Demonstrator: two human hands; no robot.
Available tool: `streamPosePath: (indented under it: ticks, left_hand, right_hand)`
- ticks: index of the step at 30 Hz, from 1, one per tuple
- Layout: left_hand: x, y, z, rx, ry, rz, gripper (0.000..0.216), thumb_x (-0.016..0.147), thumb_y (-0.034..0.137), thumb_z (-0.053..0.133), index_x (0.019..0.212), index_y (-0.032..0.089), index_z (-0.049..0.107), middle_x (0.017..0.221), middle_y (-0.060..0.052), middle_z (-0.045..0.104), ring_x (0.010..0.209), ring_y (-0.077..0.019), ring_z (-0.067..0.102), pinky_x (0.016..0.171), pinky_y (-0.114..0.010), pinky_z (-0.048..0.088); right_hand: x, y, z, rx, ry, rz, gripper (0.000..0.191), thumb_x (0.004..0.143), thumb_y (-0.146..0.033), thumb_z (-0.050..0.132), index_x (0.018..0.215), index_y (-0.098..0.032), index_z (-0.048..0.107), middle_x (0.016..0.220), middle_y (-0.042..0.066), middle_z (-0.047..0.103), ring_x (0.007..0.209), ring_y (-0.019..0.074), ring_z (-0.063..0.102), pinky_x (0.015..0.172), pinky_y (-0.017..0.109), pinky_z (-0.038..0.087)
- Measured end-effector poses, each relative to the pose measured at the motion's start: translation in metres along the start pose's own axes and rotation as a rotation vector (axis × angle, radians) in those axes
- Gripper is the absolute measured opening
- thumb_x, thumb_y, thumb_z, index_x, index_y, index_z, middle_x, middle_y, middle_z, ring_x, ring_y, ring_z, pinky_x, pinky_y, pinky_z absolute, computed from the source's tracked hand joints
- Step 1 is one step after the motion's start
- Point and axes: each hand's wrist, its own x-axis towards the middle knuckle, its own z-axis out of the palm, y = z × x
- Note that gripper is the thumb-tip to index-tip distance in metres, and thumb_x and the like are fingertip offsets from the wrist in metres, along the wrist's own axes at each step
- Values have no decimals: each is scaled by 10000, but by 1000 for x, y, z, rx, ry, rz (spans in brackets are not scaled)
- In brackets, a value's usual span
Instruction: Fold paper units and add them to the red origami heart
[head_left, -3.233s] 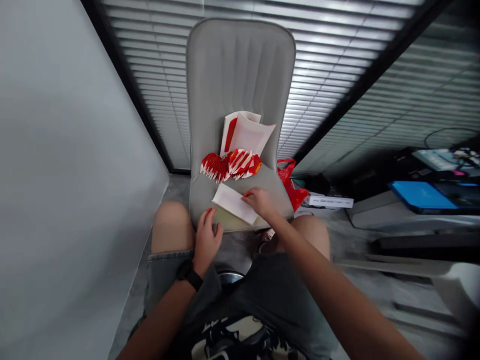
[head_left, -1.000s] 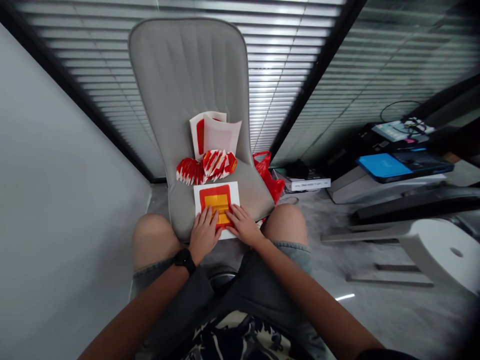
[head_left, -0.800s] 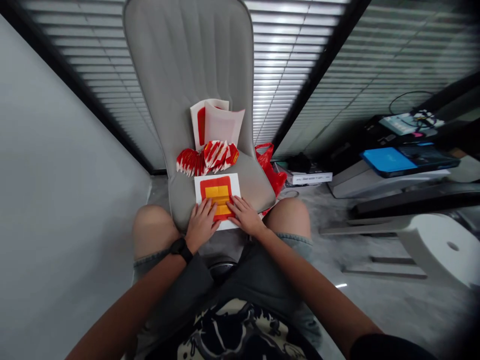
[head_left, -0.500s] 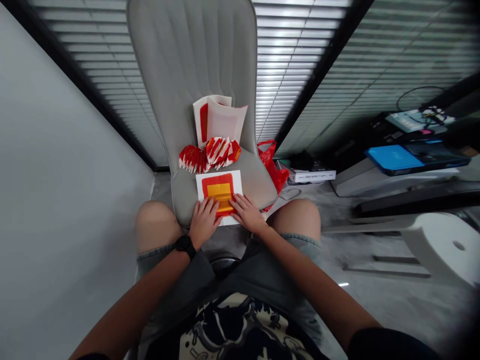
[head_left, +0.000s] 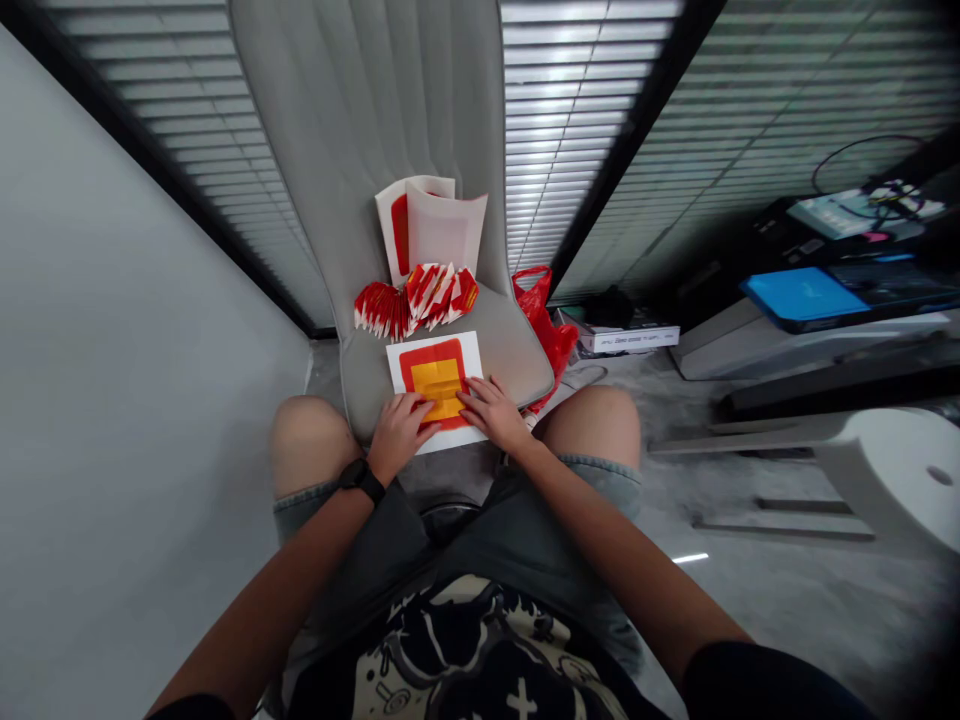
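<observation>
My left hand [head_left: 400, 432] and right hand [head_left: 491, 413] lie just below the middle of the frame, on either side of a folded paper sheet [head_left: 435, 385]. My fingers are close together and lightly curved, resting on the paper without pinching it. My left fingertips [head_left: 427, 414] are on the sheet's lower left, and my right fingertips [head_left: 466, 397] are on the red area at its right. A narrow gap separates my hands. A black watch [head_left: 361, 479] circles my left wrist, and my bare left knee [head_left: 307, 445] and right knee [head_left: 596, 425] show on either side.

The sheet lies flat on the front of a gray padded chair seat [head_left: 510, 355]. It has a white border around a red square, with a yellow-orange panel at the center. Just beyond it, a row of folded red-and-white paper pieces [head_left: 416, 300] sits on the seat, with white paper sheets [head_left: 431, 225] propped behind them against the chair back [head_left: 360, 130].

To the right of the seat, a red plastic bag [head_left: 547, 335] hangs by the chair's edge. Farther right are a white box [head_left: 630, 340] and a blue tablet [head_left: 795, 295]. Slatted blinds [head_left: 585, 120] fill the top of the frame.
</observation>
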Motion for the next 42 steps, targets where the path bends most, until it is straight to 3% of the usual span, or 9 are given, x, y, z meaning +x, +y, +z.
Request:
streamPosePath:
  ticks: [4, 22, 30, 37, 42]
  left_hand:
    - [2, -3, 1, -7, -11, 38, 442, 967, 456, 582, 1321, 195, 618, 1322, -130, 592, 1244, -297, 500, 1051, -467, 446]
    - [-2, -7, 4, -74, 2, 57, 389, 988, 414, 557, 1314, 214, 629, 1325, -110, 619, 1268, -273, 506, 1096, -462, 433]
    - [0, -8, 3, -103, 46, -33, 318, 993, 404, 559, 1221, 237, 706, 1147, -89, 657, 1100, -254, 556, 972, -433, 478]
    - [1, -14, 4, -234, 74, -67, 314, 974, 413, 597, 1207, 236, 714, 1130, -78, 652, 1091, -236, 567, 974, -407, 491]
    - [0, -11, 2, -247, 57, -88, 326, 999, 416, 550, 1236, 243, 693, 1166, -79, 636, 1106, -234, 557, 997, -424, 487]
  right_hand:
    - [-1, 1, 1, -4, -11, -29, 465, 981, -425, 594, 1390, -206, 616, 1518, 156, 509, 1421, 291, 458, 1208, 537, 327]
    - [-3, -1, 5, 56, 10, 10, 406, 979, -423, 593, 1337, -245, 662, 1469, 140, 558, 1385, 294, 478, 1197, 568, 329]
    - [2, 4, 5, 130, 51, 41, 327, 994, -416, 568, 1246, -270, 716, 1386, 126, 599, 1309, 269, 542, 1195, 560, 326]
    - [6, 7, 6, 226, 66, 61, 339, 1004, -431, 541, 1209, -245, 737, 1327, 130, 600, 1276, 270, 552, 1213, 539, 298]
    - [8, 6, 7, 271, 79, 109, 346, 1003, -444, 535, 1178, -240, 753, 1286, 132, 602, 1244, 279, 558, 1177, 522, 352]
